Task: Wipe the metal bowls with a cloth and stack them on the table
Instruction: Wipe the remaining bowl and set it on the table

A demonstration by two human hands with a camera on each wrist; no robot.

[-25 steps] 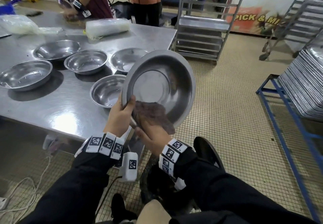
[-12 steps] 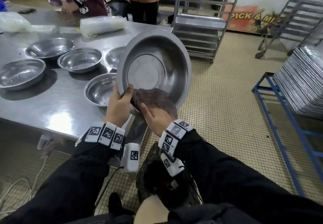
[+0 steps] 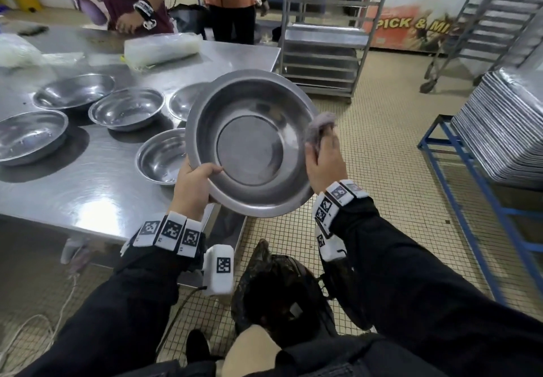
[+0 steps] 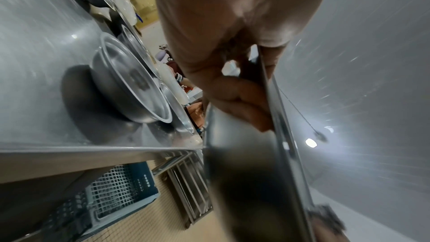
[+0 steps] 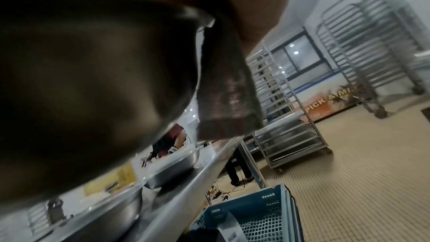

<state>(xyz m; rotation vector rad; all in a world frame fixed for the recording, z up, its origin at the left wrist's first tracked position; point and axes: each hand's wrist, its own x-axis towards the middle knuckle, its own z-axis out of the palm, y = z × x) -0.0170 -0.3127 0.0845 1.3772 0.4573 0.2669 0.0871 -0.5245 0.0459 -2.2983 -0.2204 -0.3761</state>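
Observation:
I hold a large metal bowl (image 3: 249, 141) tilted toward me, off the table's right end. My left hand (image 3: 194, 182) grips its lower left rim, thumb inside; in the left wrist view the fingers (image 4: 239, 102) curl under the rim. My right hand (image 3: 323, 162) presses a brownish cloth (image 3: 318, 126) onto the bowl's right rim; the cloth (image 5: 228, 84) hangs over the bowl's edge (image 5: 93, 71) in the right wrist view. Several more metal bowls sit on the steel table (image 3: 73, 194): the nearest (image 3: 161, 159), a middle one (image 3: 126, 109) and a far-left one (image 3: 29, 135).
A wrapped plastic roll (image 3: 161, 48) lies at the table's back. Two people (image 3: 138, 0) stand behind it. Metal rack trolleys (image 3: 323, 32) stand to the right, stacked trays (image 3: 505, 129) on a blue frame at far right. A blue crate (image 5: 251, 214) sits under the table.
My right hand slid the cloth from the bowl's lower inside up to its right rim. The bowl tipped flatter toward me, and my left thumb now hooks inside the rim.

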